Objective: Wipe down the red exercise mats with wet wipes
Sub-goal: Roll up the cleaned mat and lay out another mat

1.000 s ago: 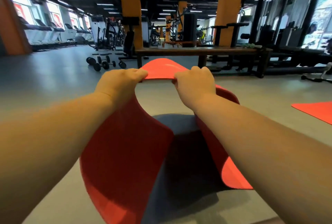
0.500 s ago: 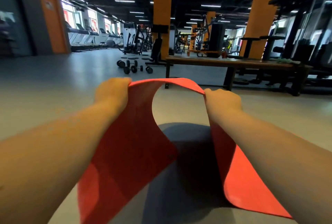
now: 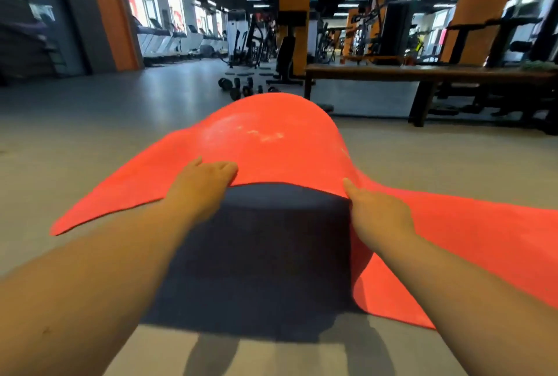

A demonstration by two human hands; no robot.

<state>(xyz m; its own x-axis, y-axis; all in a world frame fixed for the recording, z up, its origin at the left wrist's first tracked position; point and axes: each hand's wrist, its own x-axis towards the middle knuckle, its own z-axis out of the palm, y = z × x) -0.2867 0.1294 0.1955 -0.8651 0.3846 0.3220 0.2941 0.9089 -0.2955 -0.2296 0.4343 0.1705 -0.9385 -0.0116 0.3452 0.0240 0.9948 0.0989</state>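
Both forearms are reaching forward over the grey floor (image 3: 75, 140), shadow pooling beneath them. The left hand (image 3: 202, 185) is gripping the near edge of the red mat (image 3: 271, 140), fingers curled under that edge and thumb lying on top; the right hand (image 3: 377, 212) is clasping the same edge farther right, thumb up against the surface, its fingers hidden beneath. The mat is billowing up into a hump between and beyond the hands, its side flaps sagging to the floor on either side (pale scuffs are showing on the crown). No wet wipe is visible in either hand or near the mat, so wiping is likely not yet under way. Risk, as I judge it: the trapped air could let the sheet settle crooked or fold on itself, and an uneven pull from one hand would skew it. Beyond the mat, dumbbells (image 3: 238, 87) are lying on the floor, and a long dark bench (image 3: 422, 73) is standing behind its far right.
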